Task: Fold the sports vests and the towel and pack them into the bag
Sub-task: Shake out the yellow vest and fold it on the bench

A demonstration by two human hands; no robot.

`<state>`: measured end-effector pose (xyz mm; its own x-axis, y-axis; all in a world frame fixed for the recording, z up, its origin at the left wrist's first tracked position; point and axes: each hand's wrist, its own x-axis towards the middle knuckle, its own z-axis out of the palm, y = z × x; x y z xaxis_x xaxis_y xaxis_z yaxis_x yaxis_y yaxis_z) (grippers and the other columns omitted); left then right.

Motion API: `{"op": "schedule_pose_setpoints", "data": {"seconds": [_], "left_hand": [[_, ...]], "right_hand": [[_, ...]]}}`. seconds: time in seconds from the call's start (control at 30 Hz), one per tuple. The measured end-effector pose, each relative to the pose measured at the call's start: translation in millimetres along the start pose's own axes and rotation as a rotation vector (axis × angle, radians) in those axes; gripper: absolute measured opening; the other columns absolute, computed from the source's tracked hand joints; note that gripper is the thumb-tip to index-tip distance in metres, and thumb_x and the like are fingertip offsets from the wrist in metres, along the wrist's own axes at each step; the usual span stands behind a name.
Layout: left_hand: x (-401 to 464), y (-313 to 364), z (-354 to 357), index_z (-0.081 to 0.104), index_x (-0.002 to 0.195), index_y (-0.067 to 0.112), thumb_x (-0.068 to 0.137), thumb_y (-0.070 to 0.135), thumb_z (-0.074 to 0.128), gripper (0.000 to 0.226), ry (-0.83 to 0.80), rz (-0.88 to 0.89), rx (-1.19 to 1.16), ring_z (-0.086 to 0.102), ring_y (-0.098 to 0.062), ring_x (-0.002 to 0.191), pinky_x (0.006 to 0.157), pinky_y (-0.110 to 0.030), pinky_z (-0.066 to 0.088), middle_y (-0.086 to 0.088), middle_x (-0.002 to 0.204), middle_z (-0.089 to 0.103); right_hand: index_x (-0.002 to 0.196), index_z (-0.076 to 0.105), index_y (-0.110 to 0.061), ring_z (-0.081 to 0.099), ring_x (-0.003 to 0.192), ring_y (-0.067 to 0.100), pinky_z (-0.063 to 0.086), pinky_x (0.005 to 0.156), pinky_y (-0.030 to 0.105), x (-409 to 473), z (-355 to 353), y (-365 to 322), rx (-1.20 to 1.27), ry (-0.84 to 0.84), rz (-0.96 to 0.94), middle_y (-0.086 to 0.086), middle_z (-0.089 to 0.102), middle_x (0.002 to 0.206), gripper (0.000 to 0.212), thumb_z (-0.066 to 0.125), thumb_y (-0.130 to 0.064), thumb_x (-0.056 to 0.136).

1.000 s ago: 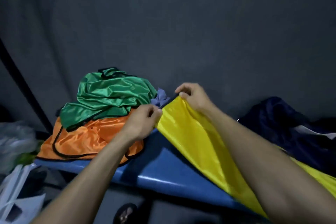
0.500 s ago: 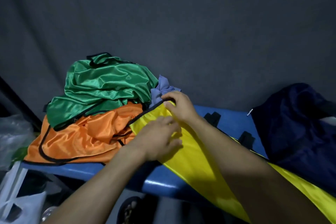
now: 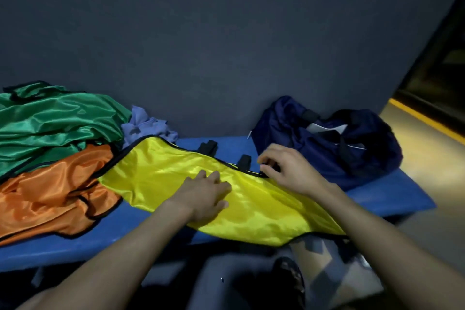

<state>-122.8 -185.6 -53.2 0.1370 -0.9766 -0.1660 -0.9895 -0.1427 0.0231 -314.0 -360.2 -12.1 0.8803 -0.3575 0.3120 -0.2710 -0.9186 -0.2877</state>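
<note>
Sitting just beyond my right hand (image 3: 284,171), the navy bag (image 3: 334,143) slumps against the dark wall at the far right end of the blue desk (image 3: 125,229). Its top gapes, and inside I make out something pale and flat, like paper or a light lining; I cannot tell which. No vests or towel are in it.

The yellow vest (image 3: 251,206) lies spread flat across the desk under both my hands, shiny, with black trim along its edges; its near edge hangs a little over the front of the desk. My left hand (image 3: 203,196) rests palm down on the middle of it, fingers straight and relaxed, pressing the cloth. My right hand is at the vest's far edge, fingers curled and pinching the black trim there. Two black tabs (image 3: 208,147) stick up from the desk just beyond that edge, between my hands and the wall.

To the left of my left hand the orange vest (image 3: 50,189) lies crumpled, its edge touching the yellow one. The green vest (image 3: 50,123) is heaped on top of it, farther away. A bluish-purple towel (image 3: 146,126) is bunched beside the green vest, just beyond the yellow vest's far left corner.
</note>
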Motion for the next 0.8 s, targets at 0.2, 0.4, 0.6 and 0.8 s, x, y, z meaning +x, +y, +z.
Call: {"op": "schedule_pose_setpoints", "data": {"seconds": [0.2, 0.4, 0.6, 0.8], "left_hand": [[14.4, 44.7, -2.6, 0.043, 0.140, 0.024, 0.102, 0.020, 0.045, 0.038, 0.099, 0.081, 0.066, 0.042, -0.028, 0.124, 0.094, -0.044, 0.045, -0.004, 0.138, 0.041], [20.4, 56.1, 0.4, 0.029, 0.152, 0.039, 0.101, 0.010, 0.041, 0.060, 0.055, 0.135, 0.052, 0.036, -0.026, 0.122, 0.096, -0.043, 0.038, -0.002, 0.136, 0.036], [25.0, 54.1, 1.9, 0.029, 0.152, 0.044, 0.095, 0.003, 0.044, 0.072, 0.039, 0.127, 0.002, 0.035, -0.023, 0.122, 0.094, -0.041, 0.038, 0.001, 0.136, 0.036], [28.9, 50.6, 3.9, 0.030, 0.150, 0.046, 0.094, 0.007, 0.048, 0.071, 0.047, 0.133, -0.042, 0.036, -0.019, 0.117, 0.086, -0.036, 0.036, 0.004, 0.134, 0.037]], "right_hand": [[0.097, 0.068, -0.026, 0.059, 0.082, 0.007, 0.054, 0.076, 0.038, -101.2, -26.9, 50.7, -0.081, -0.040, 0.217, -0.012, 0.058, 0.093, 0.023, 0.062, -0.046, 0.087], [0.114, 0.058, -0.011, 0.057, 0.100, 0.024, 0.040, 0.078, 0.031, -128.3, -18.0, 88.1, -0.024, -0.001, 0.797, 0.002, 0.054, 0.105, 0.038, 0.068, -0.043, 0.094], [0.079, 0.047, -0.016, 0.051, 0.071, 0.020, 0.037, 0.057, 0.031, -131.0, -8.7, 102.7, 0.257, -0.037, 1.124, 0.003, 0.052, 0.077, 0.046, 0.074, -0.053, 0.085], [0.084, 0.057, -0.012, 0.067, 0.089, 0.027, 0.055, 0.081, 0.042, -132.7, -7.5, 97.9, 0.611, 0.190, 1.182, 0.014, 0.071, 0.096, 0.040, 0.092, -0.029, 0.073]]}}
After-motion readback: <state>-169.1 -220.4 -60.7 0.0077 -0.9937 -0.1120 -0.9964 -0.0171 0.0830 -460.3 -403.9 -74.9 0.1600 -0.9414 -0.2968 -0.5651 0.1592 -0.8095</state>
